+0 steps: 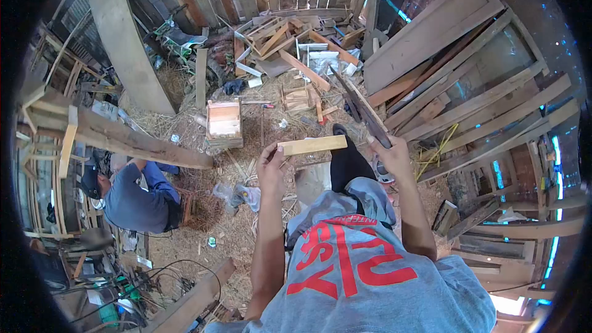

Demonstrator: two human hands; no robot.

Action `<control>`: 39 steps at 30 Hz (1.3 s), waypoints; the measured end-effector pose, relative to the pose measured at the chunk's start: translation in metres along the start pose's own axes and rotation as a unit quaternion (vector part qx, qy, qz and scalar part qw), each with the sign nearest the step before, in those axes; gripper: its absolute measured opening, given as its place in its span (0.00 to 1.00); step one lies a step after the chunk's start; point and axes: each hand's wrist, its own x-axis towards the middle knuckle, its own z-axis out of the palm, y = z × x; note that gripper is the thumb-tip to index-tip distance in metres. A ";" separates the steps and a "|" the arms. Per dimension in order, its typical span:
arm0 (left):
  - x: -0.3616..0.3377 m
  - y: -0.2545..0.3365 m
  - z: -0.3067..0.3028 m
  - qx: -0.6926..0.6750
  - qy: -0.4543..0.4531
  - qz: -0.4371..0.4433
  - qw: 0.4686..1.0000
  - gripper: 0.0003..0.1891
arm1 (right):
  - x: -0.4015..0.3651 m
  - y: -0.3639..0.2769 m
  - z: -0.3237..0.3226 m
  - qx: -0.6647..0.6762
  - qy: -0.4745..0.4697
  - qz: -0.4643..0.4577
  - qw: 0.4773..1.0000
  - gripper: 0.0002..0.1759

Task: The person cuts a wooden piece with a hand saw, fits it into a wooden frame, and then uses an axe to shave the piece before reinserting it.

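My left hand [271,163] grips one end of a short, pale yellow wooden piece [313,145], which lies level in front of me. The other end of that piece reaches toward my right. In my right hand [391,153] is a long, dark, pointed tool [369,117], perhaps a saw or blade, its tip angled up and away from me. The tool and the wooden piece are apart.
A wooden crate [224,122] stands ahead on the shaving-covered floor. Scrap wood [290,43] is heaped beyond it. Long boards [431,40] lean at the right. A co-worker [139,197] sits at the left near a thick beam [123,129].
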 end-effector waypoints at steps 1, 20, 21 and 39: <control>0.017 -0.005 0.006 -0.014 0.003 -0.006 1.000 0.12 | 0.020 0.015 -0.003 -0.011 0.004 0.012 1.000 0.23; 0.455 -0.186 0.075 0.201 0.179 -0.152 0.951 0.13 | 0.466 0.360 0.106 -0.376 -0.239 -0.047 0.894 0.20; 0.480 -0.200 0.061 0.217 0.162 -0.153 0.951 0.13 | 0.480 0.395 0.123 -0.382 -0.241 -0.041 0.891 0.19; 0.844 -0.401 -0.149 0.372 -0.089 -0.100 0.919 0.11 | 0.604 0.731 0.315 -0.488 -0.230 -0.021 0.842 0.22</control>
